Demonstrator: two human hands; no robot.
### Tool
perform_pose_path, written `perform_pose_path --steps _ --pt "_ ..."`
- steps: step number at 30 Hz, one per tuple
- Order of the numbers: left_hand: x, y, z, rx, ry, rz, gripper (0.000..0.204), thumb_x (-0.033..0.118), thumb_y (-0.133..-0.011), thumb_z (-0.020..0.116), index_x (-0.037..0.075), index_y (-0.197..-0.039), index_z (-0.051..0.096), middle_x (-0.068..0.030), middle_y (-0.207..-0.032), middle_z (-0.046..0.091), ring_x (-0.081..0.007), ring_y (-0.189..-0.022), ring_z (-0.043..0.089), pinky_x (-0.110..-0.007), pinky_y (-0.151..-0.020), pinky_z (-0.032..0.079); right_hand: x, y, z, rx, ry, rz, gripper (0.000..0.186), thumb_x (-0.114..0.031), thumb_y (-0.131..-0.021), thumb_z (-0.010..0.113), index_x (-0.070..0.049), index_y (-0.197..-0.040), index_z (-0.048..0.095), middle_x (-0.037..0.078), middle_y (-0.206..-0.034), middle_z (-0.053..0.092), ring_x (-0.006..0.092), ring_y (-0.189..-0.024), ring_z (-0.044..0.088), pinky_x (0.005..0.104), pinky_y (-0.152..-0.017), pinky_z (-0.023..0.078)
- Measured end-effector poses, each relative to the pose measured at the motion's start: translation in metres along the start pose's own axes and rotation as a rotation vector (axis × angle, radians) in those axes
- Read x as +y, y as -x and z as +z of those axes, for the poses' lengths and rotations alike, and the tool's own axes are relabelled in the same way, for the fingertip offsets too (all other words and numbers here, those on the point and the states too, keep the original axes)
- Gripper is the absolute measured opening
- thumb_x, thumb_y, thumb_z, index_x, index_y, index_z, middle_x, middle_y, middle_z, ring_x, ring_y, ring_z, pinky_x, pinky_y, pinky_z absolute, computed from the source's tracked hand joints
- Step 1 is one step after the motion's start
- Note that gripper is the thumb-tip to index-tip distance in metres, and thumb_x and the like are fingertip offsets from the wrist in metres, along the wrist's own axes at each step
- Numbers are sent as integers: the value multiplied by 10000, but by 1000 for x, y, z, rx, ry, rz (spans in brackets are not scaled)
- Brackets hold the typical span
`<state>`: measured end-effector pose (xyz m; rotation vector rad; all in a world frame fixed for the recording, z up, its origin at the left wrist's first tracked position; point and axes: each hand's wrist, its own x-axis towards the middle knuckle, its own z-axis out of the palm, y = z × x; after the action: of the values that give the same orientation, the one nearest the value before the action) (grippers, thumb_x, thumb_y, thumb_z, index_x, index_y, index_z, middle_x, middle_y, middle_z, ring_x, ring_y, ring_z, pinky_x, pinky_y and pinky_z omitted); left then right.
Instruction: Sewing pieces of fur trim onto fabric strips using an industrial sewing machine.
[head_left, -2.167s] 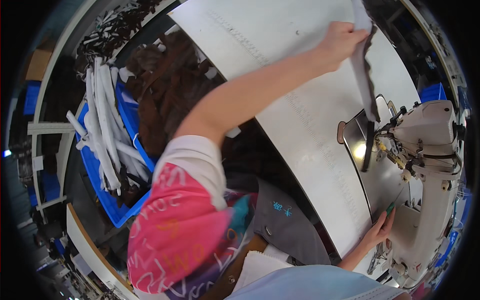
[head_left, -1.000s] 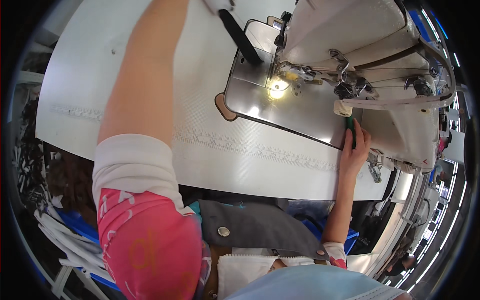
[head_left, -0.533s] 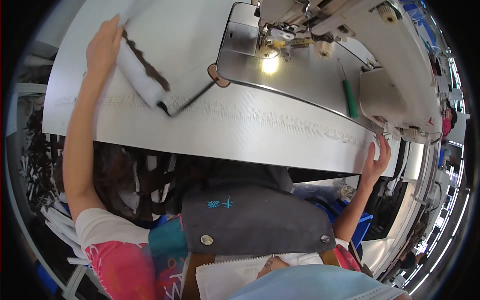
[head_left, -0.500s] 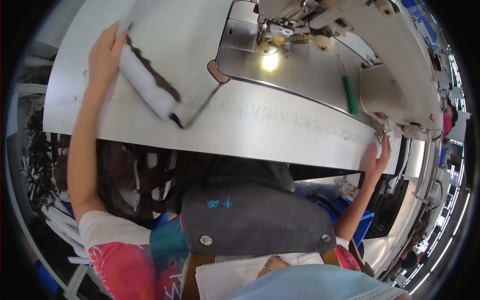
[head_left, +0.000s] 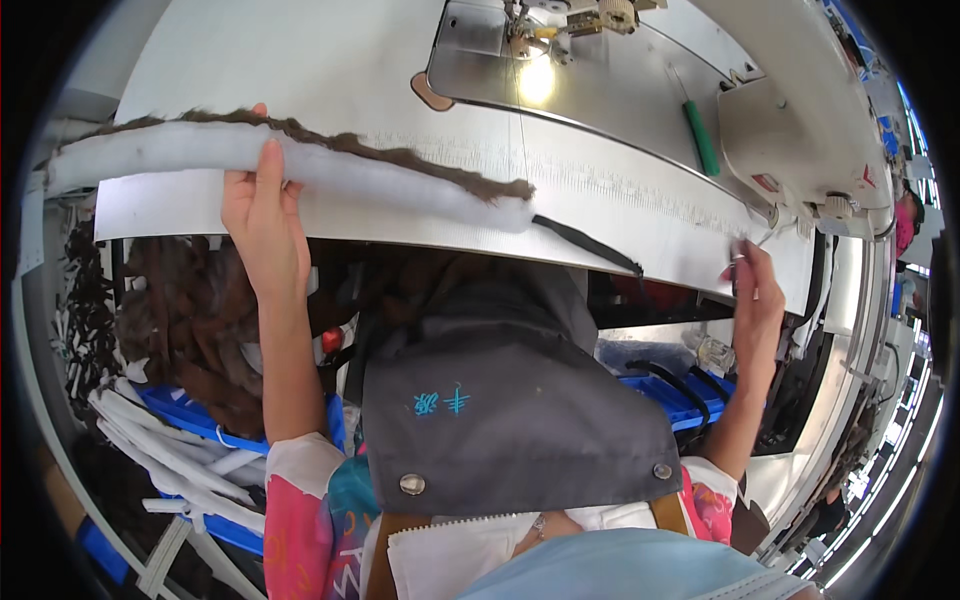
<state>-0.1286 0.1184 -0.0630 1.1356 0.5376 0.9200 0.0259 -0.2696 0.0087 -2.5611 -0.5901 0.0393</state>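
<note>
My left hand (head_left: 265,205) grips a long white padded strip (head_left: 400,188) from below, thumb across its face. Brown fur (head_left: 340,142) runs along the strip's far edge. From its right end a narrow black band (head_left: 590,245) trails over the table's front edge. A thin thread goes up from that end toward the lit needle area of the sewing machine (head_left: 540,45). At the table's front right, my right hand (head_left: 758,290) is closed with fingertips round something small and dark, too unclear to name.
A green-handled pointed tool (head_left: 702,138) lies on the metal machine plate (head_left: 600,100). The machine's body (head_left: 790,130) stands at right. Brown fur pieces (head_left: 190,330) hang below left, above blue bins holding white strips (head_left: 190,460). Another blue bin (head_left: 680,405) sits below right.
The strip has swung from slanting on the table to lying lengthwise near its front edge, with my left hand now under its middle. My right hand has drawn slightly nearer and its fingers have closed.
</note>
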Motion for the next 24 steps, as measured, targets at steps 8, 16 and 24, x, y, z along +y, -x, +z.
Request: perform_pose_path --steps 8,16,24 --pt "1 -2 2 11 -8 18 325 77 -947 506 0 -1262 482 -42 -1280 514 -73 -899 510 -257 -737 451 -84 -62 88 12 205 -686 216 -151 -813 662 -74 -996 578 72 -769 601 263 -619 592 360 -559 463" --pt "9 0 -2 60 12 6 342 104 -968 478 -4 -1292 464 -28 -1108 532 -71 -890 495 -246 -767 436 -40 -43 77 90 -17 -658 352 -58 -794 676 -48 -1139 604 112 -823 642 215 -599 616 310 -527 490" --pt "44 -19 -55 180 48 -79 405 261 -966 502 -11 -1265 475 20 -711 394 -59 -576 355 -195 -525 349 8 -40 53 326 271 -510 319 -124 -830 645 -71 -1143 620 90 -1003 602 236 -925 601 347 -802 467"
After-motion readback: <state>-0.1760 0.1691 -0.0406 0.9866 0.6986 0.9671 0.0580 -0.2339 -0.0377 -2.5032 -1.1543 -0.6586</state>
